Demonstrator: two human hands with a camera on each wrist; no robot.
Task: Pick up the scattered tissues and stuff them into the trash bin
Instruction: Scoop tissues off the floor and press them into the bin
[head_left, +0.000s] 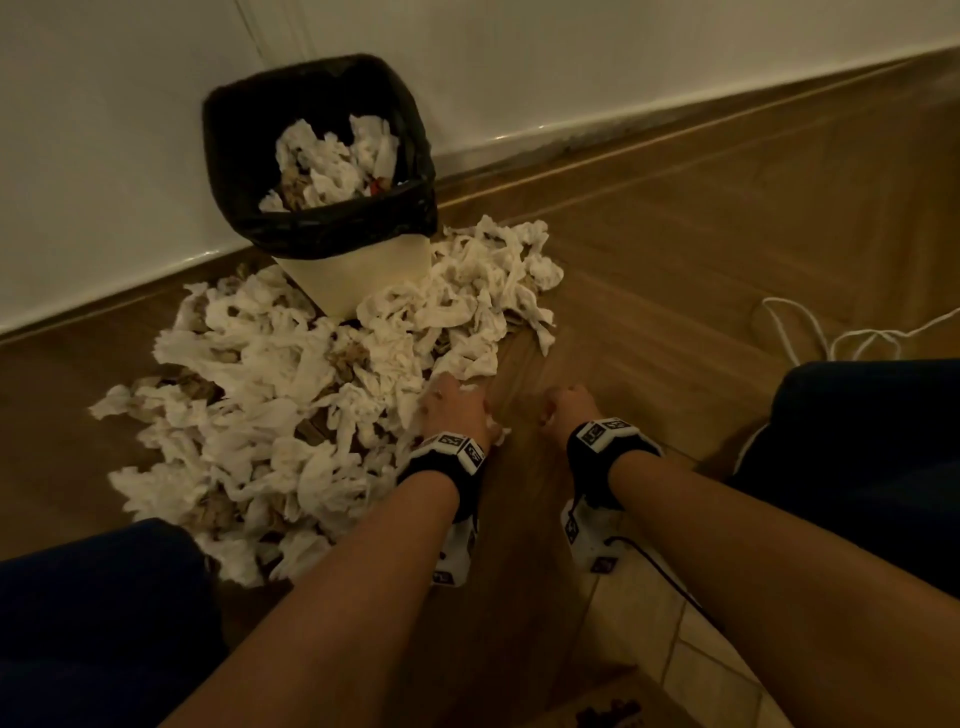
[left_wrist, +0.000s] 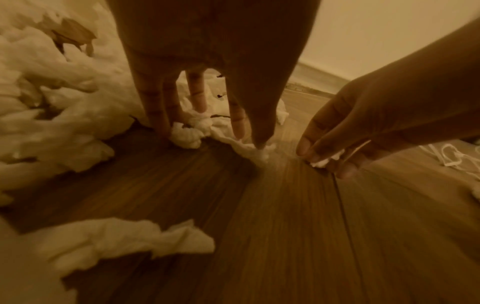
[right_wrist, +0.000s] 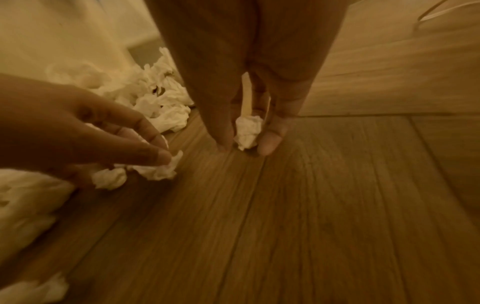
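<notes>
On the wood floor (head_left: 649, 249), against the white wall (head_left: 571, 67), stands the bin (head_left: 358, 280), cream-sided with a black bag (head_left: 234, 156) folded over its rim. Crumpled white tissues already lie inside it, with some brownish scraps and a bit of red among them. Around its base and toward the person spreads a wide heap of tissues (head_left: 270, 395): white, twisted and wadded, with brown bits showing between them.

At the heap's near edge the left hand (head_left: 457, 410) reaches down, its fingers (left_wrist: 155, 111) spread and fairly straight, the tips touching loose tissues on the floor. Just beside it, the right hand (head_left: 569, 405) pinches a small tissue wad (right_wrist: 248, 131) between thumb and fingertips, right at floor level. Both wrists wear black bands with marker blocks. A white cord (head_left: 810, 332) lies on the floor to the right, well apart from the heap.
</notes>
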